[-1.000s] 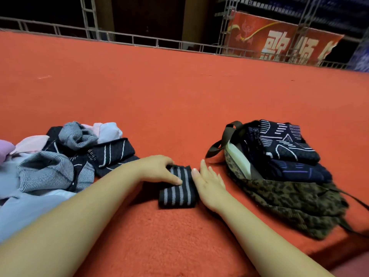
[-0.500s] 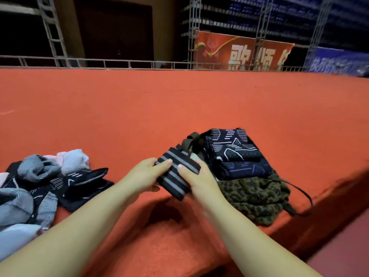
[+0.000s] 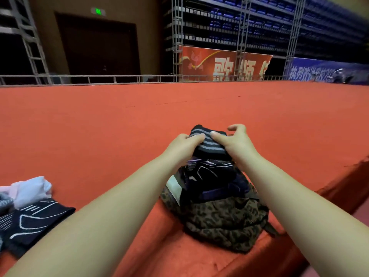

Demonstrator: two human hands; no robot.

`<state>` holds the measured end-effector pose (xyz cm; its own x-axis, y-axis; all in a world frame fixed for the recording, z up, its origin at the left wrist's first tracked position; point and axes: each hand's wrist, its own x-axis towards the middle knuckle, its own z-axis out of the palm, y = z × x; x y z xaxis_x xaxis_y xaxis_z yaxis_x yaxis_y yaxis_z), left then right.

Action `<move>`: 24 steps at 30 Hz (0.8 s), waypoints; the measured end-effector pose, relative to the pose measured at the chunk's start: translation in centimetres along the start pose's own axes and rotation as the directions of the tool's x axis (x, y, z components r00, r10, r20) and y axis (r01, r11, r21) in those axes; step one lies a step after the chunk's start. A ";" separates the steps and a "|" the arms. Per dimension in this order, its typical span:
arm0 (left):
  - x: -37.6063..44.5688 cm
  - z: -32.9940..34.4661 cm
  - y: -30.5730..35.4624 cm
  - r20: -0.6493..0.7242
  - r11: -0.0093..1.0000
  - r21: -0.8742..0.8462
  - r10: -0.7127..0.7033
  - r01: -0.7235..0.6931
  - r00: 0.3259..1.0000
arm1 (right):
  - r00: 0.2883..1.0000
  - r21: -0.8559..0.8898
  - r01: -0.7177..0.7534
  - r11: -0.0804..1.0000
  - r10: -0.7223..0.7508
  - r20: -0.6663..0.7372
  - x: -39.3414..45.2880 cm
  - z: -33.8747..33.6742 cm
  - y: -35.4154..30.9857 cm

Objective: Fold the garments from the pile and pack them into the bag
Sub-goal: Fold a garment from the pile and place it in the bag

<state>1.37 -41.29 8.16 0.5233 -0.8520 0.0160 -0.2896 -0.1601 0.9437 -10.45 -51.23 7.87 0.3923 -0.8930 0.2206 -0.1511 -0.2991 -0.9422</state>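
A folded black garment with grey stripes (image 3: 207,143) is held between both hands, just above the far end of the bag. My left hand (image 3: 182,145) grips its left side and my right hand (image 3: 236,143) grips its right side, index finger lifted. The leopard-print bag (image 3: 221,222) lies open on the red carpet near the stage edge, with dark patterned folded garments (image 3: 209,174) stacked in it. The pile of unfolded garments (image 3: 30,208), black with white lines, white and pink, sits at the lower left, partly cut off.
The red carpeted stage (image 3: 119,126) stretches far ahead and drops off at its edge (image 3: 329,196) on the right. A metal railing (image 3: 119,78), scaffolding and a red banner (image 3: 225,64) stand beyond the far side.
Both hands lifted the folded striped garment off the carpet and carried it right and forward, over the bag. My view swung right, so the pile slid to the left edge.
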 end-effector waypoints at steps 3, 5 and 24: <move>2.9 1.4 -1.3 -0.038 0.955 0.291 -0.051 0.060 0.998 | 0.998 -0.183 0.054 0.982 -0.048 0.038 2.3 -0.1 1.8; 3.6 2.3 -3.2 -0.120 0.849 0.508 -0.097 0.145 0.988 | 0.990 -0.406 0.118 0.906 -0.077 0.116 3.2 0.4 4.0; 1.6 -0.1 -5.2 -0.121 0.886 0.462 0.091 -0.025 0.988 | 0.961 -0.672 0.263 0.693 -0.127 0.246 1.3 2.0 1.7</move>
<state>3.76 -41.79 3.28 0.5878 -0.7965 0.1416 -0.6403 -0.3511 0.6832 -8.36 -52.23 6.03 0.6191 -0.7374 0.2700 -0.6106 -0.6682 -0.4250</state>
